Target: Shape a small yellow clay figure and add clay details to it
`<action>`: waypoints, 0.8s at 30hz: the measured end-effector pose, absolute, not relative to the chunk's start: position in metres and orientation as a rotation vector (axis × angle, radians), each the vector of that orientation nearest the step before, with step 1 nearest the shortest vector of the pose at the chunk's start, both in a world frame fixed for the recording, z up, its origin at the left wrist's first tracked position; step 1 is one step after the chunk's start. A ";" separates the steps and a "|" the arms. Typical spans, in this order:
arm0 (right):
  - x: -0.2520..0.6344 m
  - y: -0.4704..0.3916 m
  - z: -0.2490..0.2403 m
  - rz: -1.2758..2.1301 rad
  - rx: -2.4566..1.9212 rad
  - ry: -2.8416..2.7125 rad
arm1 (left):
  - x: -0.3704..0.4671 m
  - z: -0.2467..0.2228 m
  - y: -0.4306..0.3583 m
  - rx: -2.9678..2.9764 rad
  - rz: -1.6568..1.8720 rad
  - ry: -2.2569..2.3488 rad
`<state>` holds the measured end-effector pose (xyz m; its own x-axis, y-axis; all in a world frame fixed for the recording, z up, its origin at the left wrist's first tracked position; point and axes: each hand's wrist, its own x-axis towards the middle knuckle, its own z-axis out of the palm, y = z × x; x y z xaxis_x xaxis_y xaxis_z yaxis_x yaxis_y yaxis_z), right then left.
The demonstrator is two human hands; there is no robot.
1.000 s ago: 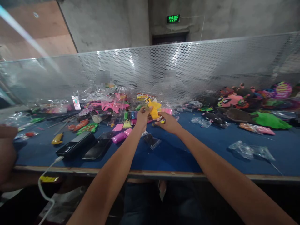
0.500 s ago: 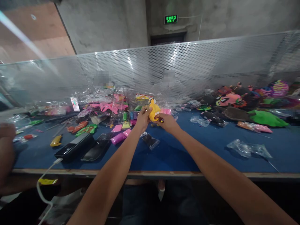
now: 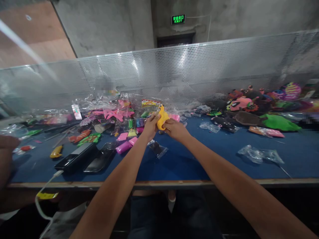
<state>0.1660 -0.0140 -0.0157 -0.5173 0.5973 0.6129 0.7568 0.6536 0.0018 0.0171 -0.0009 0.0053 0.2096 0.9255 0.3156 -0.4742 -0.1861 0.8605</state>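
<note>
A yellow clay figure (image 3: 162,119) with dark eye-like marks near its top is held upright above the blue table. My left hand (image 3: 151,125) grips its left side. The fingers of my right hand (image 3: 176,129) are closed on its lower right side. Below my hands lies a small clear bag with something black (image 3: 158,149). Pink and purple clay packets (image 3: 124,147) rest just left of my left forearm. Behind my left hand are several small coloured packets (image 3: 131,123).
A black power bank (image 3: 76,156) with a white cable and a dark phone (image 3: 101,159) lie left. Pink star shapes (image 3: 117,114) and plastic bags fill the back left. Clay figures (image 3: 240,103) pile up back right. A crumpled bag (image 3: 259,155) lies right. Another person's arm (image 3: 7,156) is at far left.
The view has shifted slightly. My right fingers have changed their hold low on the yellow figure, and the dark and white bits seen there before no longer show.
</note>
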 end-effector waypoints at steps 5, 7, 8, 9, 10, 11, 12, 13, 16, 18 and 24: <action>0.171 -0.019 -0.007 -0.441 -0.985 -2.408 | 0.015 0.002 0.001 1.176 1.290 0.567; 0.172 -0.020 -0.005 -0.440 -0.960 -2.439 | 0.014 0.002 0.000 1.187 1.267 0.577; 0.173 -0.020 -0.005 -0.428 -0.965 -2.433 | 0.014 0.002 0.000 1.194 1.263 0.578; 0.173 -0.019 -0.006 -0.404 -0.988 -2.409 | 0.014 0.002 0.000 1.201 1.272 0.579; 0.172 -0.017 -0.008 -0.367 -1.019 -2.368 | 0.013 0.002 0.001 1.208 1.294 0.583; 0.172 -0.016 -0.010 -0.315 -1.050 -2.315 | 0.013 0.003 0.002 1.213 1.329 0.591; 0.171 -0.013 -0.013 -0.245 -1.073 -2.254 | 0.013 0.003 0.003 1.214 1.377 0.603; 0.170 -0.011 -0.016 -0.158 -1.079 -2.187 | 0.012 0.002 0.005 1.210 1.434 0.620; 0.166 -0.004 -0.024 0.181 -1.008 -1.981 | 0.012 0.002 0.008 1.205 1.570 0.679; 0.164 0.000 -0.027 0.411 -0.968 -1.835 | 0.013 0.001 0.008 1.242 1.592 0.712; 0.162 0.006 -0.024 0.680 -0.995 -1.574 | 0.015 0.000 0.008 1.366 1.542 0.762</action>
<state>0.1622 0.0056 -0.0235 -0.0473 0.8723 0.4868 0.2437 0.4827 -0.8412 0.0150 0.0076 -0.0003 0.0279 0.9113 0.4109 -0.2267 -0.3945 0.8905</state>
